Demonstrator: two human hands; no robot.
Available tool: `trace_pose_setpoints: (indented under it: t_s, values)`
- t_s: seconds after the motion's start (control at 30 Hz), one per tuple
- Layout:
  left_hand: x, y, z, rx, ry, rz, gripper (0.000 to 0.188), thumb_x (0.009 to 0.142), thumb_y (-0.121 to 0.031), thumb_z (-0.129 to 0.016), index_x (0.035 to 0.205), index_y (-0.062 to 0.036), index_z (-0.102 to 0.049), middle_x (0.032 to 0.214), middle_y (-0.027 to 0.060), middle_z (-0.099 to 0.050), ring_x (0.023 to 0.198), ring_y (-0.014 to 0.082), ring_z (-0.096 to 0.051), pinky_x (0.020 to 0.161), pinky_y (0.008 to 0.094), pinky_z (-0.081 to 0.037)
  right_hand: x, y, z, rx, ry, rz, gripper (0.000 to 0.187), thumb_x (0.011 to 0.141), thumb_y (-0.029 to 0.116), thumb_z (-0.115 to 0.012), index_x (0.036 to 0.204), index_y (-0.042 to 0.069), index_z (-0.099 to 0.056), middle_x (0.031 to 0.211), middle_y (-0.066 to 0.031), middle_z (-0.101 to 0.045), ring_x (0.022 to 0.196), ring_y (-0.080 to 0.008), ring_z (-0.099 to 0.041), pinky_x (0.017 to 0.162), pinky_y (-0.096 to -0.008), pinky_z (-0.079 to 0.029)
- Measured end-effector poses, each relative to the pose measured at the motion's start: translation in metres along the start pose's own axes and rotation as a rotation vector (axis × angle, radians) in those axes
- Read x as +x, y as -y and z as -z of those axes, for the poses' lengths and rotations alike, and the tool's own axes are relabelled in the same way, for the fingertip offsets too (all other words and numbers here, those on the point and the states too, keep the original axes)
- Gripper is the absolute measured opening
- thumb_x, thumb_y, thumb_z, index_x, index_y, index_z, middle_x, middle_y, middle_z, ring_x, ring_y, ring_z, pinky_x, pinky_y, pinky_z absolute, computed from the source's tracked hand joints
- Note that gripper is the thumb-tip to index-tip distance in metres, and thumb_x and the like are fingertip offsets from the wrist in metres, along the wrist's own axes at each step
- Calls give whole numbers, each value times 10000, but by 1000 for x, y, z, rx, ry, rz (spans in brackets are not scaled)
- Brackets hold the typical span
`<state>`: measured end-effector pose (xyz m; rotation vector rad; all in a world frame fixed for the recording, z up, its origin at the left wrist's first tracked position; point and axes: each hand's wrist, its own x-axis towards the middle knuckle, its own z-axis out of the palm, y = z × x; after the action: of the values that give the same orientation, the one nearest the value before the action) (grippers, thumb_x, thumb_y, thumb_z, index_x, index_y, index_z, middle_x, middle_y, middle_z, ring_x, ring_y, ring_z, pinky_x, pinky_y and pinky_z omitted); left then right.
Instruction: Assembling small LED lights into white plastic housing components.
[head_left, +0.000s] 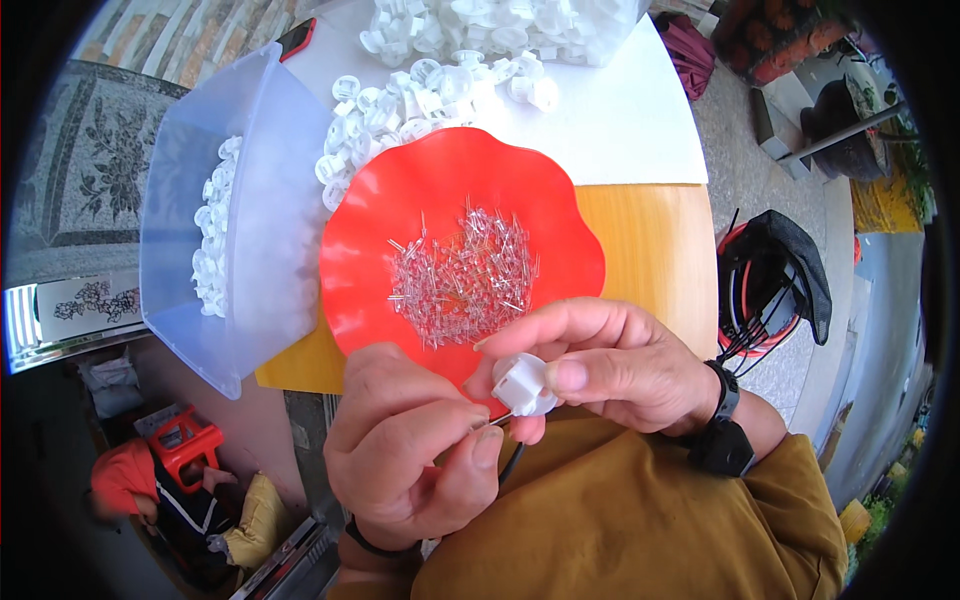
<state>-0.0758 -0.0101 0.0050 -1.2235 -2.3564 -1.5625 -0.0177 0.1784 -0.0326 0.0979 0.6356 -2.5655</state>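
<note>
Right hand (610, 365) pinches a white plastic cap (524, 384); left hand (410, 450) pinches its thin wire lead, near a red scalloped plate (370, 230) of clear diodes (462, 278).

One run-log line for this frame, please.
right hand: holds white plastic cap | left hand: pinches thin lead at cap | red dish: clear LEDs

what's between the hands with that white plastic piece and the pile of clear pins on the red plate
Nothing visible. The right hand pinches the white plastic piece, and the left hand holds a thin pin against it, right at the near rim of the red plate. The clear pins lie uncovered just beyond the fingers.
</note>
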Motion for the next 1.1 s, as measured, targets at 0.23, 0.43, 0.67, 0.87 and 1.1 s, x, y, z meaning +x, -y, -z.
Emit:
trace_pose_setpoints:
  t_s: [0.23, 0.43, 0.67, 0.87, 1.1]
  values:
    - [3, -2, 2, 12, -1, 1, 152, 672, -31, -669, 807, -49, -601, 760, 51, -570, 588, 179, -448, 546, 312, -354, 1, 1, -2, -8, 1, 3, 357, 939, 132, -514, 1273, 11, -482, 1029, -70, -622, 874, -149, -630, 816, -276, -506]
    - [5, 0, -1, -3, 3, 15, 141, 681, -37, -669, 799, -49, -593, 747, 53, -573, 586, 182, -459, 547, 315, -356, 3, -1, 2, -4, 5, 7, 365, 938, 138, -516, 1278, 12, -476, 1032, -73, -622, 876, -146, -630, 812, -276, -506]
    - [3, 2, -1, -9, -3, 16, 140, 682, -39, -671, 799, -49, -595, 743, 54, -576, 586, 184, -465, 549, 315, -360, 2, -3, 3, 0, 5, 15, 362, 938, 132, -515, 1277, 11, -476, 1024, -76, -625, 870, -147, -633, 808, -275, -507]
    - [2, 2, -2, -12, 1, 27, 143, 679, -37, -673, 800, -51, -599, 747, 50, -574, 584, 180, -465, 557, 312, -362, 3, -3, 3, -5, -5, 14, 359, 935, 131, -520, 1272, 12, -481, 1022, -75, -626, 872, -145, -633, 804, -270, -511]
    - [-1, 2, -3, 59, 12, 4, 156, 678, -29, -674, 809, -59, -595, 751, 41, -564, 593, 180, -467, 568, 317, -360, 2, -5, 4, -48, -10, 96, 351, 931, 96, -527, 1268, 11, -484, 1035, -64, -621, 899, -118, -614, 823, -255, -502]
